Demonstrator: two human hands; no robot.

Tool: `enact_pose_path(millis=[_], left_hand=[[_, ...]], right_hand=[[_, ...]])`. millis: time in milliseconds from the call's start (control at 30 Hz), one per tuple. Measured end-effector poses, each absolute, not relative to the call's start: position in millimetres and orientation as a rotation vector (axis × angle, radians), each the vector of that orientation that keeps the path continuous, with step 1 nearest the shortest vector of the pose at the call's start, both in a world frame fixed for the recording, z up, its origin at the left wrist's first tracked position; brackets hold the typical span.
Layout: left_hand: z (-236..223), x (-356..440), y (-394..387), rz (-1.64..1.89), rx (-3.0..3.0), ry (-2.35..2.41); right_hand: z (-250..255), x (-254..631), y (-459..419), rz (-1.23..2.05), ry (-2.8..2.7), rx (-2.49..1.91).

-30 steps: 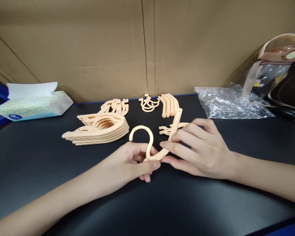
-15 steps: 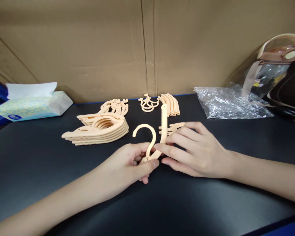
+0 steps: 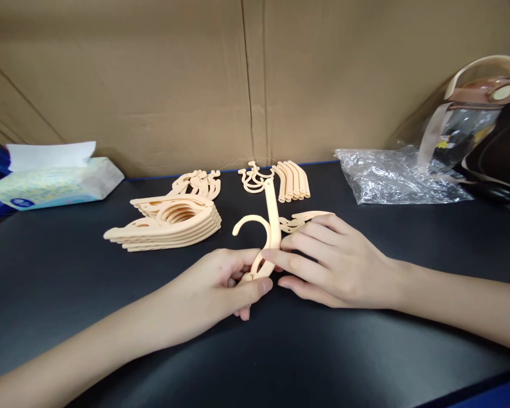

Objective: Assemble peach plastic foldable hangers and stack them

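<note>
Hanger (image 3: pixel 267 267) held over black desk (image 3: pixel 255 368), base clamped in left hand (image 3: pixel 228 286), thumb on top. Right hand (image 3: pixel 329 260): fingertip laid on hanger arm (image 3: pixel 272 207); pinch cannot be told. Base best kept steady, pressure applied near joint.

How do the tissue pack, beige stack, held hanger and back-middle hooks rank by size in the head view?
1. Tissue pack and beige stack: too close to rank
2. Held hanger, partly hidden
3. Back-middle hooks, the smallest
</note>
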State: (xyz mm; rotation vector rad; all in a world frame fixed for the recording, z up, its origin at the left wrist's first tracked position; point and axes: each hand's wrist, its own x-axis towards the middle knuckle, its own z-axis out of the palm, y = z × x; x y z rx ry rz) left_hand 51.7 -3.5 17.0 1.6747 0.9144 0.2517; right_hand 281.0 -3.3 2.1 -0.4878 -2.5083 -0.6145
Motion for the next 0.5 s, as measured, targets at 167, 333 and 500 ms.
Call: enact_pose_path(millis=[167,333,500], left_hand=[[19.6,49.9,-4.2,0.188,1.865,0.928],[20.5,48.3,-5.3,0.149,1.973,0.943],[17.4,50.3,-8.2,0.219,2.136,0.896]], right_hand=[[3.4,279.9,-4.1,-0.606,-2.512,-0.477],[3.0,281.8,-3.6,-0.567,-2.534,-0.441],[2.4,282.6,-1.7,-0.525,-2.549,-0.438]])
